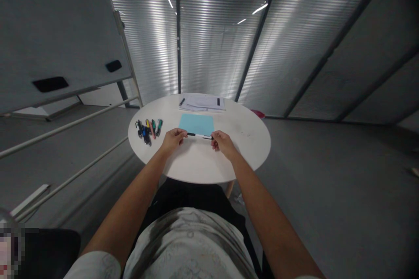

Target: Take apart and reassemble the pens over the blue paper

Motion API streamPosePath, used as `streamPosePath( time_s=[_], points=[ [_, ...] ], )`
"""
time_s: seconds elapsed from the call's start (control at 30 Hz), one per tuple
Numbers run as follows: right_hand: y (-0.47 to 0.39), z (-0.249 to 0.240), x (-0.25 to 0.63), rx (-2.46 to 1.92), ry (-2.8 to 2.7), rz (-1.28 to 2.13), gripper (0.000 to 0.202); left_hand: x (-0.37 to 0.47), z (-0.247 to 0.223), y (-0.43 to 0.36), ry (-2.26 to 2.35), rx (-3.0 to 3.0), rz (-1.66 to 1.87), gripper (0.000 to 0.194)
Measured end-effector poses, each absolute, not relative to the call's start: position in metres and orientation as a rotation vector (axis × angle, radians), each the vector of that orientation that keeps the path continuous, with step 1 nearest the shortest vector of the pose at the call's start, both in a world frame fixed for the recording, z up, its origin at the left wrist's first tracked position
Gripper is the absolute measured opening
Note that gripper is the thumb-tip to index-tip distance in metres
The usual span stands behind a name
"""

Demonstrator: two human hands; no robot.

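A white pen with black ends (199,135) is stretched level between my two hands. My left hand (174,140) is closed, pinching its left end, and my right hand (222,143) pinches the right end. Just beyond the pen lies a light blue sheet (196,124), flat on the table; the pen overlaps its near edge in view. To the left of my left hand is a loose group of several pens and markers (149,130) in black, blue, yellow, red and green.
The round white table (196,165) stands in front of me. At its far side lies a stack of papers (203,103) with a dark pen (182,101) on it. A whiteboard on a metal frame (62,30) rises at the left. Blinds-covered glass panels (209,43) close off the back.
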State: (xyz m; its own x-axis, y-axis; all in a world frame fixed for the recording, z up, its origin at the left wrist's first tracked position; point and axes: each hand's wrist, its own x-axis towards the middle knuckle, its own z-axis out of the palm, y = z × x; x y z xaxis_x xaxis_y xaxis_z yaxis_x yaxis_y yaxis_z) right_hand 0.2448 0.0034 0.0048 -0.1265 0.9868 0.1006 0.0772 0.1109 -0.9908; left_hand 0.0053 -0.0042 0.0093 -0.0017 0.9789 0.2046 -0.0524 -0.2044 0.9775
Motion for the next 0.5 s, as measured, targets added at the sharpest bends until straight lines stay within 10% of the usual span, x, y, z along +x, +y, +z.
streamPosePath(
  time_s=[0.5],
  points=[
    [0.0046,0.0044,0.2451,-1.13,-1.368,1.206,0.038,0.0044,0.0053,-0.0014,1.038,1.282,1.403,0.03]
  ],
)
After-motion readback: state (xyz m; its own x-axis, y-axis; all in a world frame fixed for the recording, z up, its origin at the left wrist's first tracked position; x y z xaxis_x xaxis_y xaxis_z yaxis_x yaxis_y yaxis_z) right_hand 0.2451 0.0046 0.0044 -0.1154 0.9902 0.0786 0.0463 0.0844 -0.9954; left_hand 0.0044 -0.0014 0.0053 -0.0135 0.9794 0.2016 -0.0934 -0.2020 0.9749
